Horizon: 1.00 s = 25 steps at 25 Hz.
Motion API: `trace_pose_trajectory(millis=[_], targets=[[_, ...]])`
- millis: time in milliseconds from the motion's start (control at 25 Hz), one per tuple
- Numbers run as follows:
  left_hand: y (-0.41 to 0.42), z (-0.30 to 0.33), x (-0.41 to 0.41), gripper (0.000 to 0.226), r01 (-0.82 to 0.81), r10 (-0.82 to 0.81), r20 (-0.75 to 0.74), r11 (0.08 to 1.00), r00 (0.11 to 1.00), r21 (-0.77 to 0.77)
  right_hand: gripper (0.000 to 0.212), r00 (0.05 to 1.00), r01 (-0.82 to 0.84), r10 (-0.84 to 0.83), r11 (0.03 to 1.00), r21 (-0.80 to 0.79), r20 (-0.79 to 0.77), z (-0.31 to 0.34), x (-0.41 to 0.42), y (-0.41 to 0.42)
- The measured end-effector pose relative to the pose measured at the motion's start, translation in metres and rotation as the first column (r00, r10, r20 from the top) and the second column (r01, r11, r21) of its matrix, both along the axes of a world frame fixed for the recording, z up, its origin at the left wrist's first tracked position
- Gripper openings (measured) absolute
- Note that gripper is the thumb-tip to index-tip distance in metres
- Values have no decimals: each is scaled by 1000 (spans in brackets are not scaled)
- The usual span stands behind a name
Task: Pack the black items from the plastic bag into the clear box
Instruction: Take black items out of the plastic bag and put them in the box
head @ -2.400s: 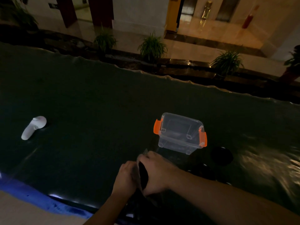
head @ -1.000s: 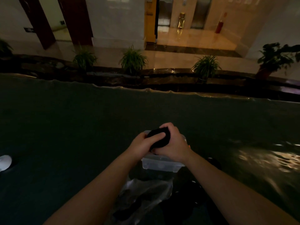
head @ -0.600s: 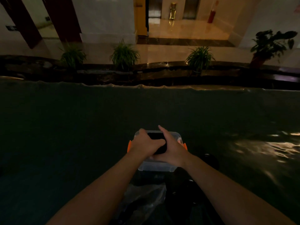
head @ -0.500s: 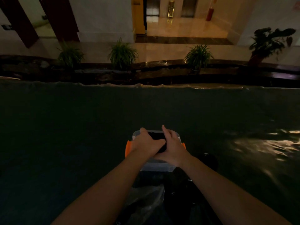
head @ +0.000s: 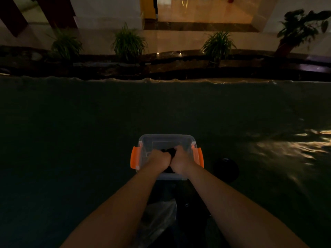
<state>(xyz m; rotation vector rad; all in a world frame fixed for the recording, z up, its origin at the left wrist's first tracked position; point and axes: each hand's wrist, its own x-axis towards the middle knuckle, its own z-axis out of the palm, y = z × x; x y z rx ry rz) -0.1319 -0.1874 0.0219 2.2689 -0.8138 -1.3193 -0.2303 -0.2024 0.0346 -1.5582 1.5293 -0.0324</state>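
A clear box [head: 166, 139] with orange latches stands on the dark table in front of me. My left hand [head: 159, 159] and my right hand [head: 180, 161] are side by side inside the box, both closed on a black item [head: 169, 151] that they hold low in it. Only a small part of the black item shows between my fingers. The crumpled plastic bag [head: 158, 221] lies between my forearms near the table's front edge, with dark shapes inside it.
A round black object [head: 226, 169] lies on the table just right of the box. Dark cloth [head: 71, 131] covers the whole table. Beyond the far edge are potted plants [head: 128, 42] and a lit hallway floor.
Both hands carried the black item from the bag up over the box and have now sunk down into it. My view shifted, and the white controller on the left left the frame.
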Motion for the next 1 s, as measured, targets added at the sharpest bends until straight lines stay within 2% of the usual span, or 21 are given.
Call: trace_pose_trajectory(millis=[80, 200, 280, 400, 480, 520, 600, 640, 720, 800, 840, 880, 960, 1000], targets=[[-6, 4, -1, 29, -68, 70, -28, 996, 997, 57, 54, 995, -9, 13, 999, 43, -102, -5, 6, -7], [-17, 9, -2, 32, -63, 65, -9, 990, 998, 129, 39, 953, -160, 158, 987, 14, -260, -12, 12, -17], [-20, 12, -3, 39, -106, 113, -26, 978, 993, 179, 34, 918, -247, 244, 969, 31, -312, -14, 13, -21], [-28, 9, -9, 38, -211, 234, -93, 955, 968, 211, 30, 881, -328, 326, 943, 54, -342, -12, 11, -28], [-22, 10, -11, 43, -283, 286, 22, 933, 958, 223, 29, 878, -327, 330, 943, 68, -347, -11, 7, -31], [-19, 9, -13, 45, -218, 215, 38, 949, 976, 230, 37, 869, -338, 340, 939, 71, -359, -11, 7, -31], [-27, -3, -18, 46, -102, 112, -38, 975, 993, 199, 61, 850, -339, 336, 938, 66, -406, -12, 7, -27], [-27, -6, -18, 48, -76, 79, -8, 976, 997, 205, 67, 855, -313, 305, 948, 51, -419, -13, 8, -25], [-25, -6, -10, 46, -156, 142, 76, 954, 987, 255, 61, 865, -307, 287, 952, 20, -411, -16, 10, -24], [-27, -6, -1, 35, -92, 91, 17, 983, 996, 160, 56, 846, -366, 331, 931, -4, -419, -20, 10, -25], [-26, -2, -2, 31, -28, 25, 23, 989, 999, 148, 55, 842, -382, 343, 924, -11, -417, -20, 10, -26], [-24, 1, 0, 29, -45, 40, 32, 985, 999, 166, 54, 840, -393, 355, 920, -9, -410, -17, 9, -27], [-27, 1, -5, 35, -90, 69, 106, 976, 992, 201, 48, 854, -405, 381, 914, 7, -355, -14, 6, -30], [-24, 2, -6, 36, -96, 74, 103, 969, 992, 227, 37, 871, -398, 379, 918, 5, -313, -12, 3, -31]])
